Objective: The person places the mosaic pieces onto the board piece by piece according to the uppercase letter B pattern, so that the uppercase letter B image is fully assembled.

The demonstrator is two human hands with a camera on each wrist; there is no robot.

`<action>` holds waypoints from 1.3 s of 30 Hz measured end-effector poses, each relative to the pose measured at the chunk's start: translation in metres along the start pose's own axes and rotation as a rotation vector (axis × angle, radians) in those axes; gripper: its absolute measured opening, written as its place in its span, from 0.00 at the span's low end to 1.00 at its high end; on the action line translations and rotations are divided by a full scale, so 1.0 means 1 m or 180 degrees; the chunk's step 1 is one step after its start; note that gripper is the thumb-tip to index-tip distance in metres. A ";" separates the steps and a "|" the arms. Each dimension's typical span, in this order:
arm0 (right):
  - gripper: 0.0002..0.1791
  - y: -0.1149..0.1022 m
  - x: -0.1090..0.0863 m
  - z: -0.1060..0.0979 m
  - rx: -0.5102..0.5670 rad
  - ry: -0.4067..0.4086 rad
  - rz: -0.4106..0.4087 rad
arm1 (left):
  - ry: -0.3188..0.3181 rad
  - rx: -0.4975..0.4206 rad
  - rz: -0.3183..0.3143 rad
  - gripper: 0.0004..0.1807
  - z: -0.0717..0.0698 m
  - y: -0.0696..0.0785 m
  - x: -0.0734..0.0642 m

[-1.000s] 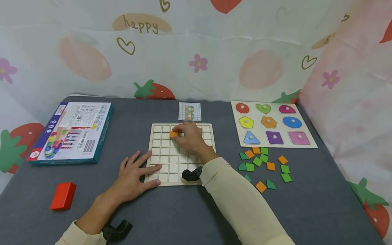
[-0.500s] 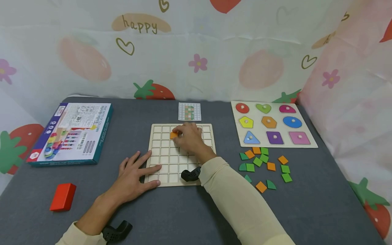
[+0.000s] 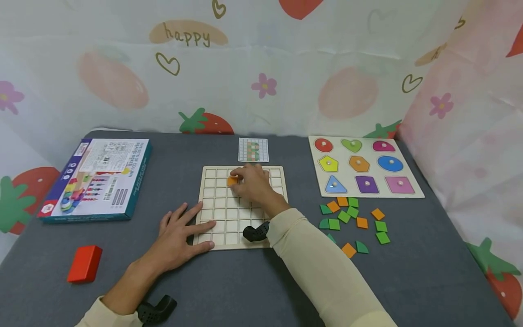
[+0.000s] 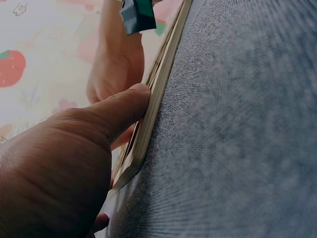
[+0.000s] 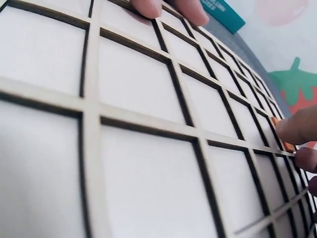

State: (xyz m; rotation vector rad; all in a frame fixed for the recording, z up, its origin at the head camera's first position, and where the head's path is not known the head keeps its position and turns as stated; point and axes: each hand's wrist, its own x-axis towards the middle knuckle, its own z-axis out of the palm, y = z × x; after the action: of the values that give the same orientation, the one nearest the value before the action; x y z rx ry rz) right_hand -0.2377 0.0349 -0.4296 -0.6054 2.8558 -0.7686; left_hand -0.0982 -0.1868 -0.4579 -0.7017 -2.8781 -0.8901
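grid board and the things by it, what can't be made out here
Head view: some grid board cells, behind the right hand.
Head view: part of one green piece, behind the right sleeve.
Head view: pattern card details, too small.
Right wrist view: part of the orange piece, behind the right hand.

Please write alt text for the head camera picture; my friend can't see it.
A person's right hand touches an orange tile on a gridded board while the left hand rests at the board's left side. Loose tiles and a puzzle lie to the right, a box and red block to the left, a patterned card beyond.
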 end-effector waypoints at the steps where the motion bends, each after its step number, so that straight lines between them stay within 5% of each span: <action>1: 0.20 0.000 -0.001 -0.002 0.0035 0.0002 -0.0025 | -0.0002 0.0001 0.0002 0.28 0.000 0.000 0.000; 9: 0.21 0.006 -0.010 -0.025 0.0447 -0.0027 -0.0177 | -0.0045 -0.0011 0.0004 0.28 -0.001 0.001 0.000; 18: 0.22 0.012 -0.030 -0.057 0.0523 0.0095 -0.0312 | -0.0071 -0.0016 -0.0018 0.28 0.000 -0.001 -0.001; 29: 0.22 0.013 -0.068 -0.102 0.0613 0.0625 -0.0609 | -0.0045 -0.0013 0.0001 0.28 0.001 -0.001 -0.002; 39: 0.23 0.034 -0.111 -0.122 0.0538 0.1051 -0.0800 | -0.0030 -0.0022 -0.0002 0.28 0.000 -0.002 -0.002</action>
State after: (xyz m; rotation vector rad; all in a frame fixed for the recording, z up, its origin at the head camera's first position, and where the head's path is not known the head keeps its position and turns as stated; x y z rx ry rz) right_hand -0.1745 0.1633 -0.3399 -0.8997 2.9909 -1.2421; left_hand -0.0977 -0.1890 -0.4593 -0.7074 -2.8850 -0.8998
